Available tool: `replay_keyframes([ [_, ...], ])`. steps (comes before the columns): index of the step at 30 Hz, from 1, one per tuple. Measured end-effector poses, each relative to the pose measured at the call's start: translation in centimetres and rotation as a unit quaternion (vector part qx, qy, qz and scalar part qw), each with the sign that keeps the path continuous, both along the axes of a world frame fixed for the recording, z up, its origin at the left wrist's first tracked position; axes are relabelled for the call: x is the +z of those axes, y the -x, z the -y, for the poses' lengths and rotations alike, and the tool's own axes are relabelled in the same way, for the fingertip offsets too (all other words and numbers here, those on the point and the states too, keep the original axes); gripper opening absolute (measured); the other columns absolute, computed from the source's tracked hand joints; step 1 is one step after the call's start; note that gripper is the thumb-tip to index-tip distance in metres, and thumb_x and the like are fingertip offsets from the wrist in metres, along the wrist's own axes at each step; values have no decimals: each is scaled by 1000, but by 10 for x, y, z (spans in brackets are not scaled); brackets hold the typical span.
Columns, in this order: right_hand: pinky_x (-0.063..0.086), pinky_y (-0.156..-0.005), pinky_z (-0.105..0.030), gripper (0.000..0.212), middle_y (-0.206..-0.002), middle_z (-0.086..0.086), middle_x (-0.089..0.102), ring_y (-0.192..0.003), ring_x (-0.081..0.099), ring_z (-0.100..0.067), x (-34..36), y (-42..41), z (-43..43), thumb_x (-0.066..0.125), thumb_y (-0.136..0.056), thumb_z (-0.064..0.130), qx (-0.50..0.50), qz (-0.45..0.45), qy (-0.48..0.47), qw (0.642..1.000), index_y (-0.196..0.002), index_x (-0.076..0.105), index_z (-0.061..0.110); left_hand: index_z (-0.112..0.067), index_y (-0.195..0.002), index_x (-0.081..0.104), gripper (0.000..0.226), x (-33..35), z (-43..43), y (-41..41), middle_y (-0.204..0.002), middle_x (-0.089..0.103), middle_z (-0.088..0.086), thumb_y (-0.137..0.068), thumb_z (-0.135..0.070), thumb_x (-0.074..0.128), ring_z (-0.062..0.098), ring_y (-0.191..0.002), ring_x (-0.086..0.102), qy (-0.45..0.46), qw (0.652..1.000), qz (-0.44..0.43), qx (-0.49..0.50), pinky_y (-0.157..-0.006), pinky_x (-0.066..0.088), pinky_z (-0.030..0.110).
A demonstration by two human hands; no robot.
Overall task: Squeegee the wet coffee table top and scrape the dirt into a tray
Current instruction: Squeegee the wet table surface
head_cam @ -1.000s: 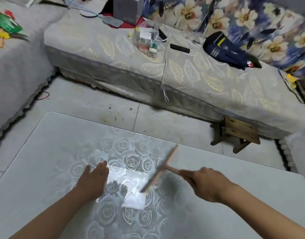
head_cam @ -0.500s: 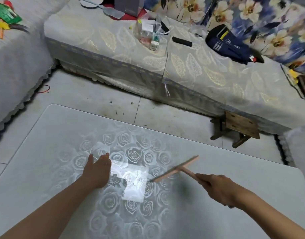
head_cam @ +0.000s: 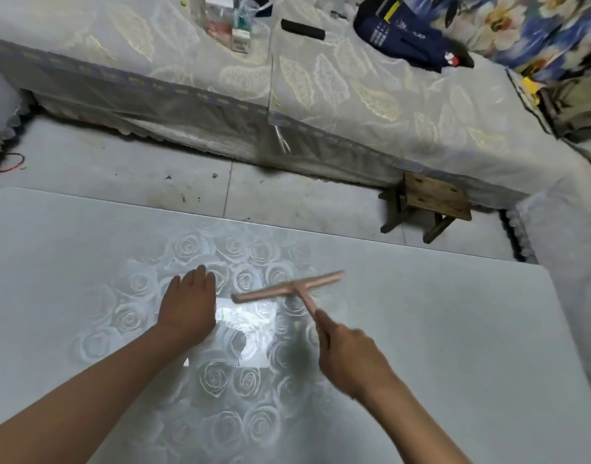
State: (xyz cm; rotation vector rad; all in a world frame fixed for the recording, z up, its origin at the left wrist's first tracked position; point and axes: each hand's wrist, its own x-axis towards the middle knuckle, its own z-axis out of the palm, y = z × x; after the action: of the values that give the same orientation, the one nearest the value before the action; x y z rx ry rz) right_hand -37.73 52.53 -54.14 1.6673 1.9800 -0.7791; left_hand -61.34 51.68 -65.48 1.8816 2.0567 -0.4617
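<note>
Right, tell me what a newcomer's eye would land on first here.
The pink squeegee, blurred at the centre with its handle gripped by the right hand, draws the eye first. To its left, the left hand lies flat on the rose-patterned coffee table top beside a bright glare. Beyond the table, a small wooden stool stands on the tiled floor.

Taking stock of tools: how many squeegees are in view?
1: the pink squeegee, gripped by the right hand, over the coffee table top's middle. Others may be out of view.
</note>
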Motion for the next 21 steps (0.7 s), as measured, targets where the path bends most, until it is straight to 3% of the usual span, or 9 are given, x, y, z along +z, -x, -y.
replay_keyframes([
  [4, 53, -74, -35, 49, -109, -7, 66, -92, 63, -30, 32, -33, 26, 29, -99, 32, -30, -14, 47, 998, -139, 16, 58, -11, -140, 34, 48, 8, -15, -28, -144, 38, 9, -92, -18, 41, 24, -129, 42, -6, 998, 65, -18, -102, 33, 33],
  [7, 50, -81, -34, 46, -117, -9, 66, -101, 62, -33, 35, -44, -4, 33, -99, 30, -7, -25, -4, 1000, -139, 27, 52, -11, -133, 38, 44, 9, -22, -49, -134, 45, 5, -89, -14, 43, 22, -119, 47, -23, 995, 82, -47, -95, 36, 30],
  [9, 50, -76, -34, 43, -113, -11, 66, -90, 61, -33, 27, -46, -34, 32, -100, 29, -19, -24, -41, 999, -139, 32, 49, -12, -128, 40, 42, 8, -24, -61, -125, 47, 4, -86, -13, 45, 22, -113, 48, -32, 996, 71, -53, -91, 36, 30],
  [12, 52, -63, -32, 43, -104, -12, 64, -73, 59, -29, 9, -54, -49, 27, -101, 28, -70, -21, -10, 997, -141, 33, 43, -11, -137, 33, 54, 2, -15, -76, -135, 42, 6, -85, -17, 47, 24, -123, 43, -30, 996, 51, -63, -100, 32, 33],
  [14, 46, -70, -33, 47, -112, -16, 64, -88, 63, -32, -4, -64, -20, 28, -101, 26, -65, -13, -11, 998, -146, 25, 38, -12, -137, 34, 53, -1, -6, -85, -136, 41, 5, -87, -22, 47, 23, -124, 42, -34, 995, 41, -78, -102, 31, 34],
  [16, 40, -70, -31, 55, -108, -17, 64, -96, 63, -33, -14, -72, 26, 30, -100, 24, -78, -22, -19, 997, -150, 10, 40, -14, -129, 40, 42, -1, 2, -88, -127, 45, 2, -89, -25, 44, 21, -118, 44, -44, 994, 44, -88, -100, 32, 34],
  [18, 41, -70, -32, 65, -97, -13, 64, -94, 63, -32, -13, -75, 68, 29, -99, 24, -99, -38, 1, 994, -146, -7, 50, -15, -126, 43, 40, 4, 10, -91, -123, 46, 1, -87, -25, 45, 20, -116, 45, -38, 995, 51, -78, -99, 33, 33],
  [21, 39, -68, -33, 79, -69, -1, 44, -78, 56, -29, 1, -81, 98, 31, -96, 20, -113, -64, 24, 991, -136, -24, 61, -13, -142, 27, 63, 17, 24, -95, -145, 34, 6, -87, -34, 51, 22, -135, 33, 24, 996, 30, -85, -111, 24, 34],
])
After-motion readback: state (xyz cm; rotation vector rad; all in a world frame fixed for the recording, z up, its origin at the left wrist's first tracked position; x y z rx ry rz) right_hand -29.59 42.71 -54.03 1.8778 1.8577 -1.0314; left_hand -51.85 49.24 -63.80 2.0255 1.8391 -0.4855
